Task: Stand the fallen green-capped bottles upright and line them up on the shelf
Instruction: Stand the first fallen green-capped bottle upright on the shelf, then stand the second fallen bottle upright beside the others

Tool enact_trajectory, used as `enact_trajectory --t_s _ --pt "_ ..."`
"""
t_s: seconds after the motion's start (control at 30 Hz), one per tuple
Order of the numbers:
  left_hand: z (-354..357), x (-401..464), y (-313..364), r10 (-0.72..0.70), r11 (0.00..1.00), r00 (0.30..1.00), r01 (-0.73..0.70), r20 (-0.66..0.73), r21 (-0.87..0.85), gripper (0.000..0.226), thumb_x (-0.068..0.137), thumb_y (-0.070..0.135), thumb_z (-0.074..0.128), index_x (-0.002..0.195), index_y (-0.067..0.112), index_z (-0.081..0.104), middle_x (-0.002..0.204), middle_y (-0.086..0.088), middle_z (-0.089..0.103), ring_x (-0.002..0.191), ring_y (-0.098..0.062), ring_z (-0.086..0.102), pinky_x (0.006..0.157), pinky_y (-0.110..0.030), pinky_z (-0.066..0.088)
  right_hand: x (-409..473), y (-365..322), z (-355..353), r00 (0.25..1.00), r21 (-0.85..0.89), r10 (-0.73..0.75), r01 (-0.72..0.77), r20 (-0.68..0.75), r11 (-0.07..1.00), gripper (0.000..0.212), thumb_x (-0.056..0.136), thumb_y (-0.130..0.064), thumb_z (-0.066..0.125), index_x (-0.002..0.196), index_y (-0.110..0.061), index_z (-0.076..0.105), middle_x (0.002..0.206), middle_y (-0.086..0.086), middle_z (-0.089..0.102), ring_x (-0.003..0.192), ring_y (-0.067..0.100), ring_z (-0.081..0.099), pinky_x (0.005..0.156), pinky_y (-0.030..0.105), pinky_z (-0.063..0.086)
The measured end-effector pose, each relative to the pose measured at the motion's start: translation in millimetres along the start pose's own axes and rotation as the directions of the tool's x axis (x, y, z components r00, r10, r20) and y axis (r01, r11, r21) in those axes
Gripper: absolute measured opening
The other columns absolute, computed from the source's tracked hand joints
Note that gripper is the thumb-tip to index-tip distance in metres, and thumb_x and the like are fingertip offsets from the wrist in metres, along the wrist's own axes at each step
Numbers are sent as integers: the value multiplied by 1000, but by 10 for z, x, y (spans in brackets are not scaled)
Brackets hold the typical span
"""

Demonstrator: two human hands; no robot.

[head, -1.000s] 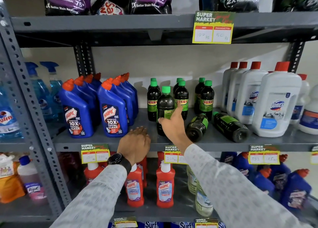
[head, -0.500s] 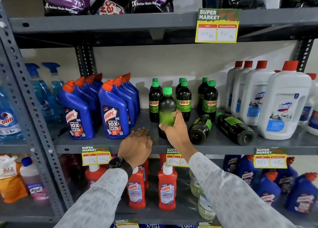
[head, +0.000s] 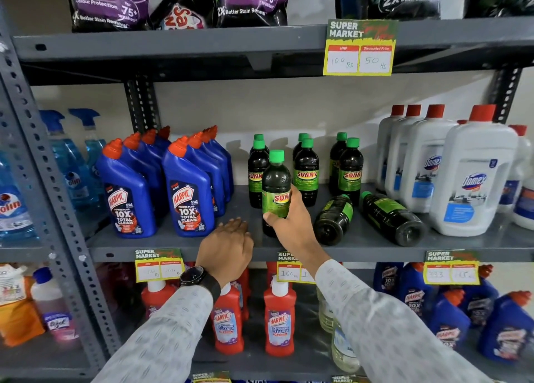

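Gripping an upright dark-liquid bottle (head: 276, 192) with right hand (head: 291, 223) fingers clamped, left hand (head: 226, 248) fingers flat, loosely together, on shelf (head: 433, 242)

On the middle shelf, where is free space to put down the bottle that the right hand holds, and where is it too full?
The middle shelf has a bare strip at the front, between the blue Harpic bottles and the held bottle, though the left hand rests there. Right of the right hand, two fallen bottles crowd the space up to the white Domex bottles.

fallen bottles (head: 367, 216) right of upright bottle (head: 276, 190)
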State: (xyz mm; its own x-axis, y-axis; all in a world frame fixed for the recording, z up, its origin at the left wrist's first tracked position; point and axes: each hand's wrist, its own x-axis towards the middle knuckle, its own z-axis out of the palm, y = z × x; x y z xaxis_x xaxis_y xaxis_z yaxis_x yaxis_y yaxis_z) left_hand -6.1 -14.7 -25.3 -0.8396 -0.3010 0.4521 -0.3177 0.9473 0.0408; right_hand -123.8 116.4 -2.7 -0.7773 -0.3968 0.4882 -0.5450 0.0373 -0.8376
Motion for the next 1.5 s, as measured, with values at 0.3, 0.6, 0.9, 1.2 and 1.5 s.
enact_trajectory --t_s 0.3,0.6,0.9,1.2,1.5 --pt "-39 -5 20 -2 1000 1000 3 20 -2 56 107 36 25 154 13 45 163 -4 43 152 -13 39 127 -29 25 -15 -3 57 988 -88 10 -24 -154 996 88 59 -39 97 122 -32 37 123 -3 55 113 18 59 95 37 54" --pt "-62 6 41 -21 999 997 23 75 -24 56 107 36 25 154 13 44 163 -6 42 152 -17 38 127 -32 26 -96 -203 -45 996 -125 -30 21 -78 992 106 77 -58 82 157 -15 27 151 8 44 141 23 40 115 42 38" --pt "-98 277 152 -30 998 961 17 274 53 54 105 25 23 148 0 43 161 -22 36 153 -35 31 124 -52 27 282 -494 -1126 986 -664 -47 -74 -163 744 53 91 -58 62 116 -11 61 111 7 65 98 28 66 80 39 56" --pt "-16 287 135 -40 998 966 27 255 55 62 105 32 18 157 1 32 167 -18 31 156 -27 29 128 -47 22 379 -127 -1345 729 -226 682 -656 54 720 50 77 -52 85 106 -16 64 118 13 67 88 32 73 53 36 62" --pt "23 305 93 -41 999 966 40 254 6 65 105 37 16 160 5 29 169 -15 26 158 -24 25 129 -42 16 455 -362 -1409 856 73 513 -516 56 853 59 74 -34 91 121 -16 60 107 14 75 85 29 78 56 39 63"
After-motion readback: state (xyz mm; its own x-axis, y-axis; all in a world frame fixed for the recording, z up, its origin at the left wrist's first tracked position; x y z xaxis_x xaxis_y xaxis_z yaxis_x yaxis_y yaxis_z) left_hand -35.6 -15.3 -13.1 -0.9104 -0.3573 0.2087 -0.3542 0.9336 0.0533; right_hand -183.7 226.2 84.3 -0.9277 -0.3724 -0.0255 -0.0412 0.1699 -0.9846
